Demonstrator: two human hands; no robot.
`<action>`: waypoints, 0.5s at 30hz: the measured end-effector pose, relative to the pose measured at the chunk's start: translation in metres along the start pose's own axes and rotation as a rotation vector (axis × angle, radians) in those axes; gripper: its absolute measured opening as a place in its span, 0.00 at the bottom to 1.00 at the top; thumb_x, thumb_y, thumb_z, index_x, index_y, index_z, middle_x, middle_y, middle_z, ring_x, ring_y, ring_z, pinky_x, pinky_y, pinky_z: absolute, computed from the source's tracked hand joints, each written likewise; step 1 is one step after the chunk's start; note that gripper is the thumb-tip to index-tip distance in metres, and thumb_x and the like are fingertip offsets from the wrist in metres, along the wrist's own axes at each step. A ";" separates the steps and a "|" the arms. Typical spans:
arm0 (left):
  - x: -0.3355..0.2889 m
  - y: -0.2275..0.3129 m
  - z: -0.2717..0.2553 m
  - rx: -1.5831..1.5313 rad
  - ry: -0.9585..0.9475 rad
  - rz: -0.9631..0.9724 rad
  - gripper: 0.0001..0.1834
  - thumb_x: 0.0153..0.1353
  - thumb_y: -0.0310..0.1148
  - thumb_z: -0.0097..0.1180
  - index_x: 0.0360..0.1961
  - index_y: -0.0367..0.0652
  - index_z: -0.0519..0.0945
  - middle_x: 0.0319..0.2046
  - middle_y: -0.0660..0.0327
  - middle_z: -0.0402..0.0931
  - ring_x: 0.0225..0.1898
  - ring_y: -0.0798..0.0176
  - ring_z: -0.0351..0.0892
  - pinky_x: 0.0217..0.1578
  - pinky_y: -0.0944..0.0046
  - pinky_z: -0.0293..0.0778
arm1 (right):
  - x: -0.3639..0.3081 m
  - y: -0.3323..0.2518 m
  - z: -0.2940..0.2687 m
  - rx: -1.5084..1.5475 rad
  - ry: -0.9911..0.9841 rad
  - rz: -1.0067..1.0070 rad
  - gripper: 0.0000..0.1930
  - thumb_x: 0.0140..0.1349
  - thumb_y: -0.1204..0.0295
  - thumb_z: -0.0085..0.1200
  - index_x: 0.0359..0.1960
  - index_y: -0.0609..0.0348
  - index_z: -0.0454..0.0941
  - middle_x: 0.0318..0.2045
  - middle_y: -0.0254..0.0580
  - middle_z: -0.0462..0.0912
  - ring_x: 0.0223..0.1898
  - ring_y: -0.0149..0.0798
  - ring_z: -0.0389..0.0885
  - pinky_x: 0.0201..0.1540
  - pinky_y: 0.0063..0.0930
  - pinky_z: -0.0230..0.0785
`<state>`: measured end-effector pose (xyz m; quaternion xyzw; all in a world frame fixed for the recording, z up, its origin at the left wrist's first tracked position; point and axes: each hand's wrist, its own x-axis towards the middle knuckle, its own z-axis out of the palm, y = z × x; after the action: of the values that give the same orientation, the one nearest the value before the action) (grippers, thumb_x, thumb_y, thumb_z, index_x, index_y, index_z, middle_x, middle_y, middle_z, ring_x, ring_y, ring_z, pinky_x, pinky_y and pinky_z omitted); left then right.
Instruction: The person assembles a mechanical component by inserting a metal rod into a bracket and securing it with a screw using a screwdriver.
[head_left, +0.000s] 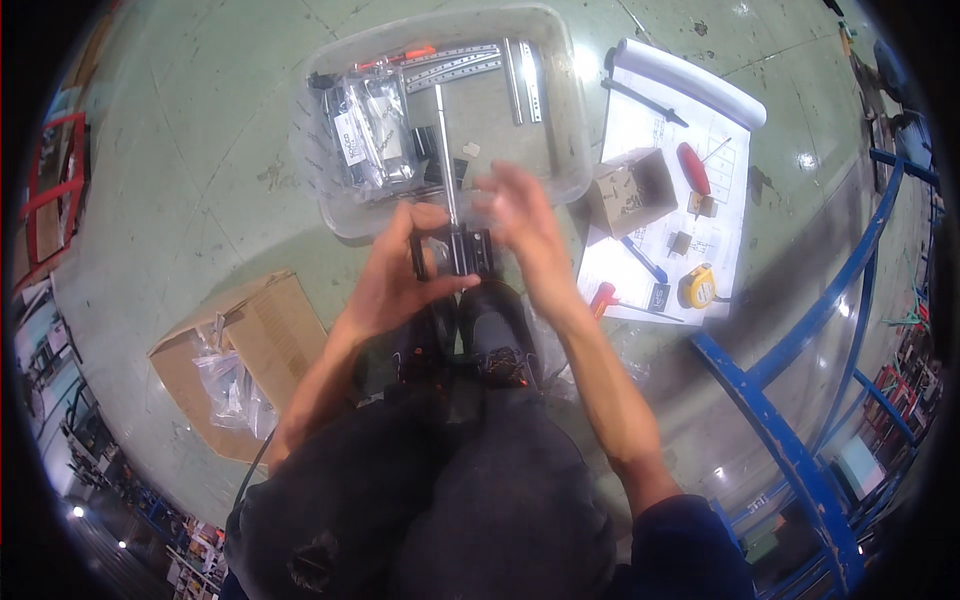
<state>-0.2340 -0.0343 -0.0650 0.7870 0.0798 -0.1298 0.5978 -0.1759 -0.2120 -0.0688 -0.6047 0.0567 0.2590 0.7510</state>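
Note:
My left hand point(385, 270) is closed around a black metal fitting point(466, 252), with the thumb along its lower edge and the fingers at its upper left. A long, thin silver rod point(446, 145) rises from the fitting and reaches over the near wall of a translucent plastic bin point(455, 22). Whether rod and fitting are one piece, I cannot tell. Just right of the rod, my right hand point(525, 225) is raised with blurred fingers apart, and no object shows in it. Both hands are above my dark shoes point(492, 335).
The bin holds bagged hardware point(370, 130) and metal rails point(455, 65). Right of it, paper drawings point(730, 170) lie under a small cardboard box point(635, 190), a red-handled screwdriver point(693, 170) and a yellow tape measure point(698, 287). An open carton point(270, 320) stands left, a blue metal frame point(780, 420) right.

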 end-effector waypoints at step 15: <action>-0.012 -0.002 0.005 -0.179 -0.250 -0.040 0.30 0.44 0.21 0.75 0.45 0.41 0.69 0.45 0.60 0.77 0.46 0.69 0.77 0.45 0.65 0.77 | 0.040 -0.007 0.003 0.183 -0.192 0.339 0.18 0.68 0.61 0.53 0.48 0.66 0.76 0.37 0.45 0.83 0.37 0.34 0.83 0.38 0.26 0.76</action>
<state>-0.2465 -0.0386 -0.0643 0.7067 0.0315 -0.2310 0.6680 -0.1393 -0.1974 -0.0779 -0.4886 0.1089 0.4318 0.7503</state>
